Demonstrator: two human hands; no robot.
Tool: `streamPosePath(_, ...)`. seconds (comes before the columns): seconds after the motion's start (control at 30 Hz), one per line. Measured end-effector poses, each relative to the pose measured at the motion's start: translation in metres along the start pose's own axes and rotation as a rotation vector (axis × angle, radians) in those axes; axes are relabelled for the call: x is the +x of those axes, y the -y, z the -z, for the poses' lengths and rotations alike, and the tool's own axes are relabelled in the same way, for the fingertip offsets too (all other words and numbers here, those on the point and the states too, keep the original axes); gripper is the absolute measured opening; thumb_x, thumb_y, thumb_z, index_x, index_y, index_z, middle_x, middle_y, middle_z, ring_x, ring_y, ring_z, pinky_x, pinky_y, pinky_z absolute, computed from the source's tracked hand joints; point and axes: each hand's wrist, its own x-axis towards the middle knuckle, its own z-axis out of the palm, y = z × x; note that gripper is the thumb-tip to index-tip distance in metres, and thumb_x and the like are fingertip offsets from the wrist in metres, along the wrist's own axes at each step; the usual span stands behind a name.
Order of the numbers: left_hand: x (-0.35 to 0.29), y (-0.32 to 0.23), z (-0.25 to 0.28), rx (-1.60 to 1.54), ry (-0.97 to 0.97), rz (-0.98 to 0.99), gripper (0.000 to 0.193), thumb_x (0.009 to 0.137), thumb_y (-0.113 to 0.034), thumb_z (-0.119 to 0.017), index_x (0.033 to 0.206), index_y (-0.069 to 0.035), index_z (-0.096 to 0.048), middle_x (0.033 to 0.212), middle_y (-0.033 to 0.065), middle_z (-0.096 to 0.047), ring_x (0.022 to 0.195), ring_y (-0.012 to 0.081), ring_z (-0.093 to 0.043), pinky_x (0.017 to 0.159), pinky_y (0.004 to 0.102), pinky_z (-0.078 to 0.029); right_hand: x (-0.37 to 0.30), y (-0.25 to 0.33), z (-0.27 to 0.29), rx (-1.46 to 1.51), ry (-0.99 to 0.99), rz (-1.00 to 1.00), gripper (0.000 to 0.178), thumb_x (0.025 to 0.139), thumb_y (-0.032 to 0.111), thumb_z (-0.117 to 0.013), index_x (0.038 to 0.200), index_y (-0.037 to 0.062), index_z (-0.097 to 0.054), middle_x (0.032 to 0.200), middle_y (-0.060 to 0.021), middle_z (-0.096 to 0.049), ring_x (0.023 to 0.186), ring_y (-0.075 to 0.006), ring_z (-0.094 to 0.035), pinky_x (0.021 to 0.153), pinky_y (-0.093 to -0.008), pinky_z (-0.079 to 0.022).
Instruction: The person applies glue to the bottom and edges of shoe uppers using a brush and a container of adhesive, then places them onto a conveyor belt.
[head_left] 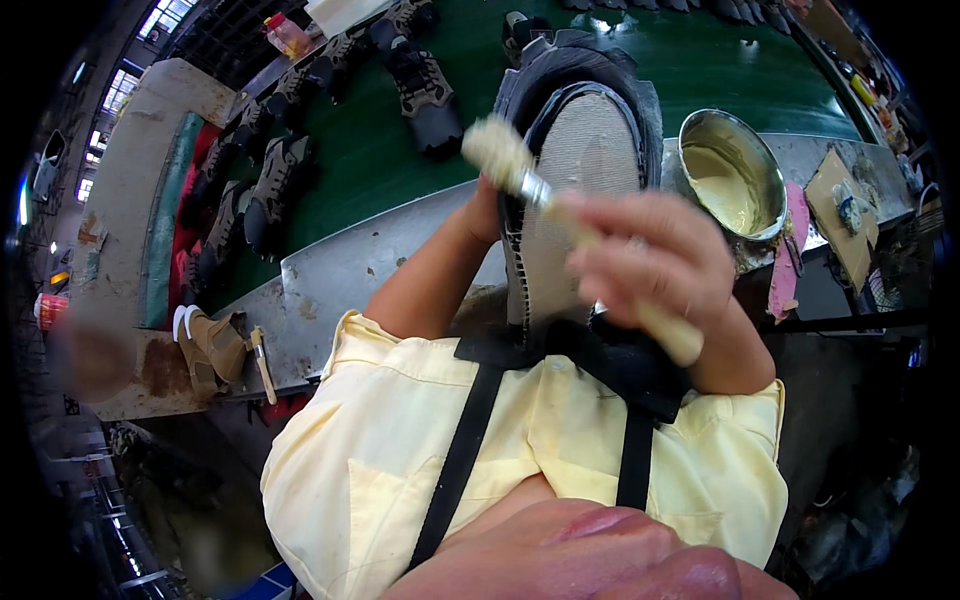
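Note:
A dark grey shoe upper [578, 120] stands up in front of me, its pale fabric underside facing me and its stitched edge showing. My left hand [485, 212] grips it at the left side, with the fingers mostly hidden behind it. In my right hand [665, 255], slightly blurred, is a wooden-handled brush [535, 188]. Its thick bristles are caked with a cream-coloured paste and point up and left, in front of the upper's left edge; contact cannot be made out. To the right of the upper stands a metal pot [776, 170] holding cream-coloured paste.
Several dark and beige shoe uppers [425, 95] sit on a green belt [350, 190] beyond the metal ledge [340, 270]. At left lie tan shoe-shaped pieces [213, 345] and another brush [262, 365]. A pink strip [788, 255] and stained cardboard [840, 215] lie right of the pot.

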Motion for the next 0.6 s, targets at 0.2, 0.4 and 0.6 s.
streamPosePath(0.2, 0.008, 0.001, -0.005, -0.135, 0.004, -0.012, 0.083, 0.078, -0.064, -0.043, 0.137, -0.008, -0.027, 0.136, 0.0131, -0.037, 0.122, 0.0278, -0.041, 0.1, 0.0391, -0.036, 0.008, -0.02, 0.017, -0.04, -0.152, -0.003, 0.016, 0.072, 0.002, -0.07, 0.084, -0.0047, -0.063, 0.088, -0.016, -0.064, 0.071, -0.0213, -0.063, 0.061, -0.0267, -0.051)
streamPosePath(0.4, 0.024, 0.001, -0.013, -0.227, 0.013, -0.041, 0.079, 0.079, -0.058, -0.05, 0.137, -0.009, -0.029, 0.135, 0.0123, -0.039, 0.12, 0.0272, -0.043, 0.099, 0.0387, -0.038, 0.02, -0.037, 0.035, -0.511, -0.31, -0.005, 0.013, 0.073, 0.004, -0.07, 0.083, -0.0009, -0.064, 0.082, -0.0122, -0.066, 0.072, -0.0202, -0.065, 0.061, -0.0238, -0.051)
streamPosePath(0.6, 0.016, 0.002, -0.01, -0.095, 0.015, -0.021, 0.083, 0.074, -0.056, -0.056, 0.136, -0.007, -0.029, 0.134, 0.0119, -0.04, 0.119, 0.0257, -0.044, 0.098, 0.0377, -0.038, 0.008, -0.032, 0.026, -0.14, -0.44, -0.088, 0.01, 0.077, 0.003, -0.067, 0.084, -0.0018, -0.064, 0.085, -0.015, -0.065, 0.074, -0.0204, -0.064, 0.063, -0.0242, -0.051)
